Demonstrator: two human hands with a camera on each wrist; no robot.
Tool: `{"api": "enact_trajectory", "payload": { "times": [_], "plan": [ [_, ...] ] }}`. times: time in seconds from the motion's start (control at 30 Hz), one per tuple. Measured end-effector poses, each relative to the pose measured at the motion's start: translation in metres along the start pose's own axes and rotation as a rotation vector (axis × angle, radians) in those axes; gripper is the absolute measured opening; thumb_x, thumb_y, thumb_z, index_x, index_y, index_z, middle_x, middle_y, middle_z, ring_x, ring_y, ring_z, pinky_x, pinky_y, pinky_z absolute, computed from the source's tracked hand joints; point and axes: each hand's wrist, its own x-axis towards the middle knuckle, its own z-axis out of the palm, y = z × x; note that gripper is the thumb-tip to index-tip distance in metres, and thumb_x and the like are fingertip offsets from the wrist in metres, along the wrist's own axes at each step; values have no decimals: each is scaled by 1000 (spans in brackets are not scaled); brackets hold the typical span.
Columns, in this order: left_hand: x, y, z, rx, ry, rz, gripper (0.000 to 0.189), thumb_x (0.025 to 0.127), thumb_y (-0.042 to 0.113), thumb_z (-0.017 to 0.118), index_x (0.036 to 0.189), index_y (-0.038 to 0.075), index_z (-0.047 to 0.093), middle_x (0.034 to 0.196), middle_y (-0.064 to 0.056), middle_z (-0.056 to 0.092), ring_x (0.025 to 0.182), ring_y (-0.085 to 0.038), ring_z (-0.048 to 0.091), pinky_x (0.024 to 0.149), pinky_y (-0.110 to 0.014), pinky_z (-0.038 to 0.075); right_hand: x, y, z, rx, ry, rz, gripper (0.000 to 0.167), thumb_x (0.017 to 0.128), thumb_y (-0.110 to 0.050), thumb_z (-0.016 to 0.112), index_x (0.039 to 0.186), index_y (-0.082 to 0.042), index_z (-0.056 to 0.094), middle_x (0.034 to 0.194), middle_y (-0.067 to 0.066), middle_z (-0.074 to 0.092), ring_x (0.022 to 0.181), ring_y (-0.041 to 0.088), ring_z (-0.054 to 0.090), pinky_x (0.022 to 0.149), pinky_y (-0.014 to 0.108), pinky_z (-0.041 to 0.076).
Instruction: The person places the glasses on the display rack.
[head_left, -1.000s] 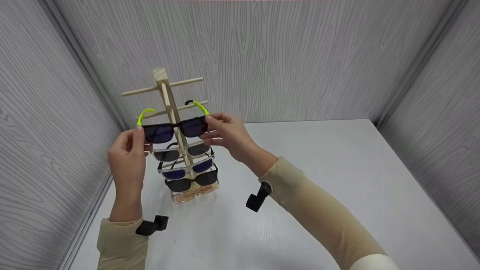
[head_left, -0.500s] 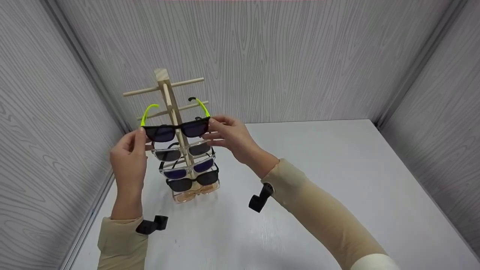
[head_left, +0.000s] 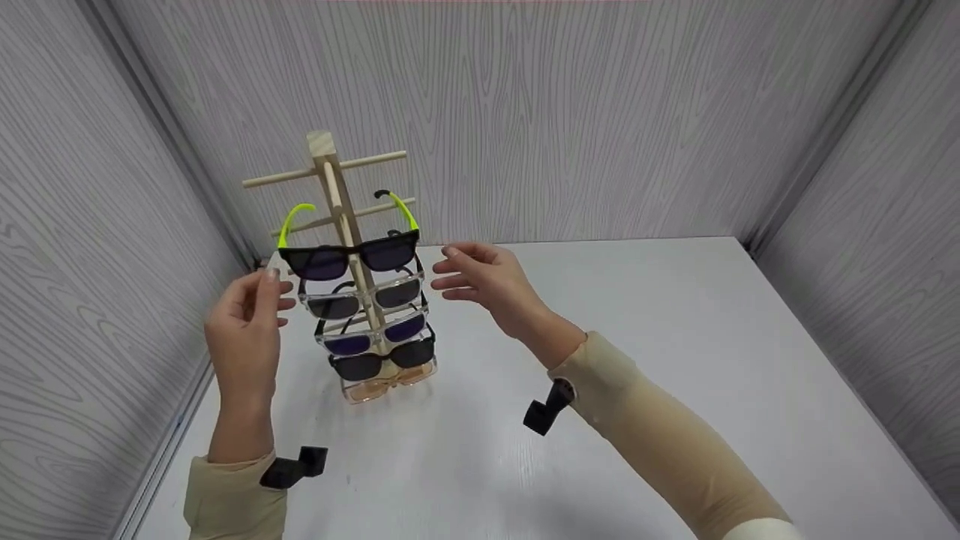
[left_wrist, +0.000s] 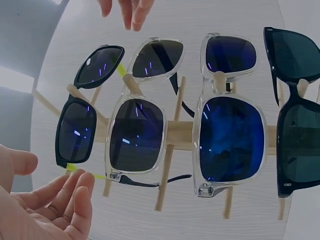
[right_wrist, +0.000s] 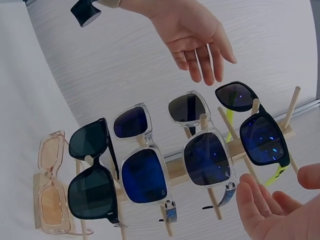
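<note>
Black-framed sunglasses with yellow-green temples [head_left: 386, 253] rest on a wooden display stand [head_left: 321, 144], above the other pairs. Just left of them is my left hand [head_left: 244, 319], its fingers loosely bent and holding nothing. My right hand [head_left: 491, 289] hovers a short way to their right, fingers spread and bare. In the left wrist view, the left fingertips [left_wrist: 75, 192] lie close by the yellow-green temple; whether they touch it I cannot tell. The right wrist view has the same black sunglasses [right_wrist: 262, 140] on their peg, with a hand on either side.
Below hang two clear-framed sunglasses [head_left: 334, 307], a black pair [head_left: 358, 367] and a pale orange-lensed pair [head_left: 369, 390]. A bare top crossbar [head_left: 375, 160] sticks out to both sides of the stand. The white table [head_left: 637, 375] meets grey wood-grain panels [head_left: 562, 120].
Both hands have let go of the black sunglasses with yellow-green temples and moved outward, the left to the left, the right to the right. The sunglasses stay on the stand.
</note>
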Motion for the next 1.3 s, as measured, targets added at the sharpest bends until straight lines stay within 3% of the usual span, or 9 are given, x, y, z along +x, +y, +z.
{"api": "enact_trajectory", "payload": {
  "times": [0.33,0.7,0.9,1.3],
  "plan": [
    [-16,1,-6,2,-15,63,28,96,27,52,105,3,64,91,-5,66,77,-14,60,63,-20,46,-30,18,-19,-82,-24,-87,29,94,-20,56,114,1,57,103,19,63,91,29,65,82,40,51],
    [-33,-2,-2,-39,-100,88,26,96,18,52,114,1,60,93,-6,65,79,-15,60,65,-19,46,-53,35,-40,-116,9,-129,28,94,-20,56,112,2,58,103,24,61,90,32,64,81,43,51],
    [-43,-5,8,-41,-166,80,26,96,21,52,111,1,61,91,-6,65,79,-15,61,66,-18,48,-66,45,-55,-152,37,-112,29,94,-21,56,112,2,58,101,19,64,92,34,63,81,44,51],
    [-59,-13,28,-54,-252,40,25,95,22,54,109,1,62,92,-10,65,81,-22,63,67,-20,50,-85,63,-81,-180,106,-56,30,93,-24,58,111,1,59,102,22,63,91,32,64,80,41,52]
  ]
}}
